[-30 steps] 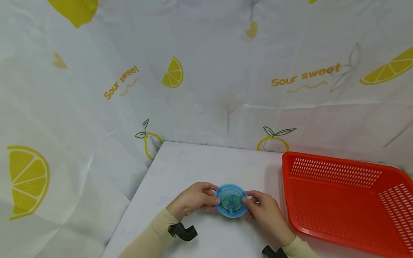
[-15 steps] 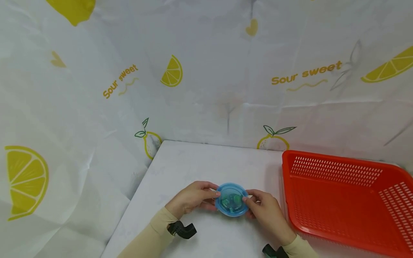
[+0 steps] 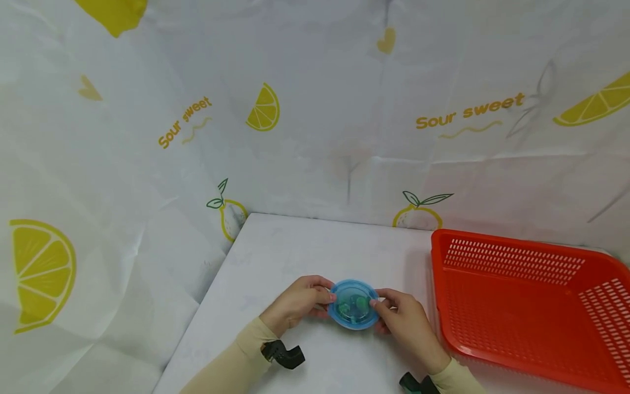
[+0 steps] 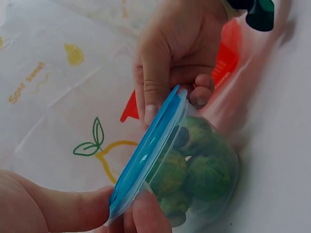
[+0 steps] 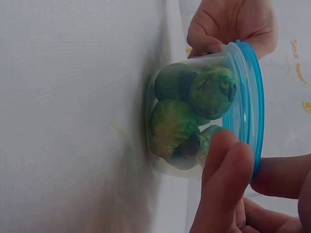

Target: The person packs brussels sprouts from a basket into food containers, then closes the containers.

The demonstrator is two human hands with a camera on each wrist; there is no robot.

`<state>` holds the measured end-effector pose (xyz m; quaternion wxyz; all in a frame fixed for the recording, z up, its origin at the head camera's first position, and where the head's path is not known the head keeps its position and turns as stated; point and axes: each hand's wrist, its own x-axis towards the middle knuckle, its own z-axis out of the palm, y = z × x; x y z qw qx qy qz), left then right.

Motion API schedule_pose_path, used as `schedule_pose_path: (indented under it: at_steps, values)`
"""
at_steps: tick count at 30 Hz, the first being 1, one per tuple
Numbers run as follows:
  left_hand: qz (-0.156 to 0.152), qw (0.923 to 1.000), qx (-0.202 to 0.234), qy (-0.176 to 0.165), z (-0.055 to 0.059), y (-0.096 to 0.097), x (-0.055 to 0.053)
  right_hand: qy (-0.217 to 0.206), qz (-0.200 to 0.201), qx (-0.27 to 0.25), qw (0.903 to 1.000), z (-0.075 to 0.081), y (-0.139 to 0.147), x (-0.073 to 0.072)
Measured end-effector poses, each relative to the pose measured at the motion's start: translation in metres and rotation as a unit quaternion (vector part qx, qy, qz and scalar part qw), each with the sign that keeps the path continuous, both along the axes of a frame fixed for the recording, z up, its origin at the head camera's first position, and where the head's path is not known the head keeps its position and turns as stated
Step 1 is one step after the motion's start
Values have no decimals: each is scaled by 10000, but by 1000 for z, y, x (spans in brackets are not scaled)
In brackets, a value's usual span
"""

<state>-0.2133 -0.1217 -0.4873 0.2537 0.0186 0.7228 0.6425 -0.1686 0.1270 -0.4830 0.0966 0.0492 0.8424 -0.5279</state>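
Observation:
A round clear plastic container (image 5: 165, 165) with a blue lid (image 3: 354, 306) stands on the white table between the two hands. Through its wall show several Brussels sprouts (image 4: 209, 177). My left hand (image 3: 298, 302) pinches the rim on the left, thumb on the lid's top and fingers beneath its edge. On the opposite side my right hand (image 3: 404, 323) pinches the rim the same way, thumb over the lid and fingers under the lip. The lid covers the container's mouth.
To the right sits a large red plastic basket (image 3: 512, 323) with perforated walls, close beside the right forearm. A white table (image 3: 295, 246) lies under everything. Behind and to the left hangs a white curtain (image 3: 315, 109) printed with lemons.
The left thumb and fingers have shifted slightly along the rim, and the left wrist has turned a little. The container and the right hand have stayed in nearly the same place.

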Motion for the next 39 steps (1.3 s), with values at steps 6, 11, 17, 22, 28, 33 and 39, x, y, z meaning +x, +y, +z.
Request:
schedule_pose_path:
  at_steps: [6, 11, 17, 22, 28, 33, 39]
  values:
    - [-141, 9998, -41, 130, 3, 1, 4, -68, -29, -2, 10000, 0, 0, 0]
    - [-286, 9992, 263, 71, 5, 3, 4, -102, -28, 26, 9999, 1, 1, -1]
    - [-464, 9980, 424, 42, 6, -1, 0, -108, -36, 79, 9999, 1, 1, -2]
    - [-534, 9979, 315, 213, 4, -1, -1, -57, -2, 129, 9999, 1, 0, -2]
    - [-599, 9967, 54, 546, 3, 4, 2, 57, 10, 137, 9999, 2, 0, -2]
    - [-459, 9978, 161, 449, 0, 5, 2, 120, 0, 84, 9999, -1, 0, 0]
    - [-396, 9976, 253, 511, -4, 4, -1, 158, -27, 61, 9999, -5, 0, -2]
